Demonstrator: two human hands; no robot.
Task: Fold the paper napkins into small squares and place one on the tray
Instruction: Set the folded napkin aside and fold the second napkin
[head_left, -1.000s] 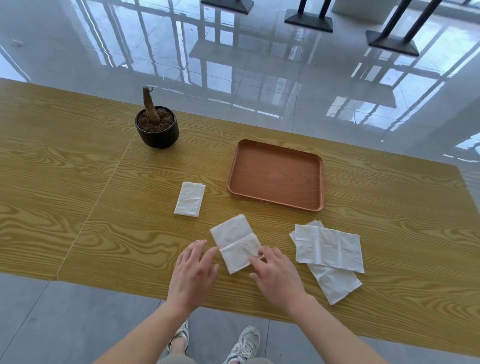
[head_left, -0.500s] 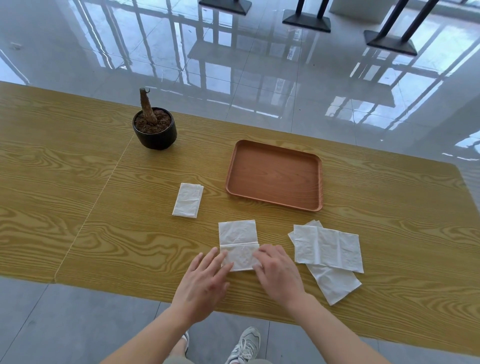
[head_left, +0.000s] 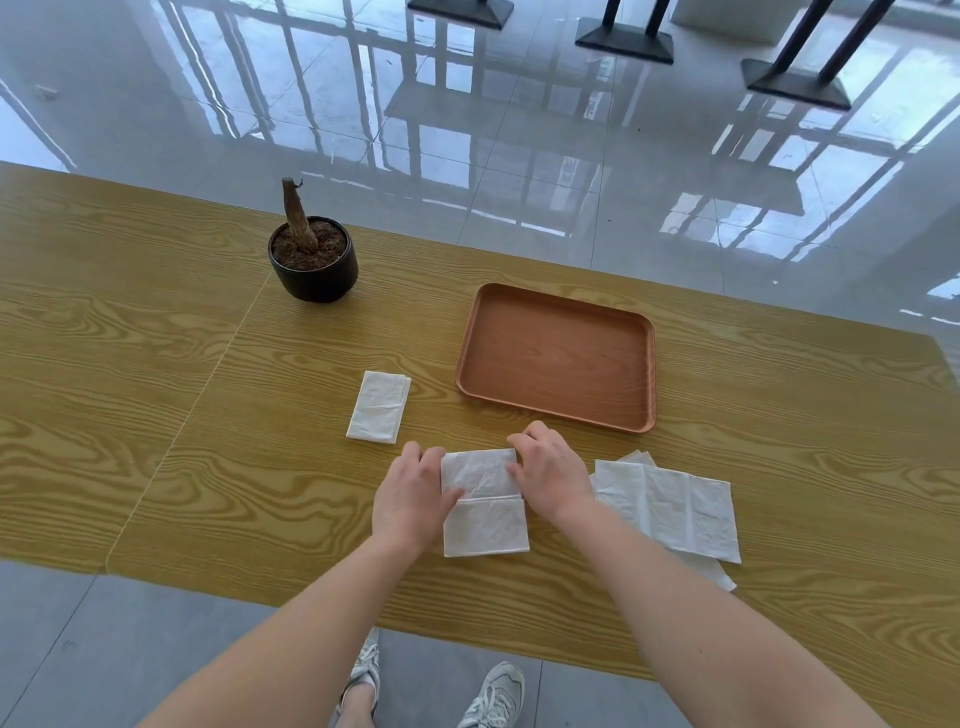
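Currently in work: creased napkin (head_left: 484, 525), a white oblong paper sheet with one fold line across its middle; it lies flat on the yellow wood-grain table (head_left: 130, 389), lower centre of the frame, between both hands
left hand (head_left: 413, 496): at the sheet's far left corner; thumb across the paper, fingers curled at the edge, seemingly pinching it
right hand (head_left: 550, 480): at the far right corner; the same curled, pinching hold, so far as the view shows
long axis: runs up and down the frame; both grips sit on the upper half, so the coming fold likely brings that half down onto the lower half, along the crease
tray (head_left: 558, 358): reddish-brown, rectangular, wooden; up and right of the creased napkin, nearer the right hand; no napkin in it yet
folded napkin (head_left: 378, 407): small white rectangle left of the tray, apart from it
loose stack (head_left: 670, 506): unfolded white napkins just right of the right wrist
pot (head_left: 313, 260): round, black; holds soil and a bare brown stump; upper left of the frame
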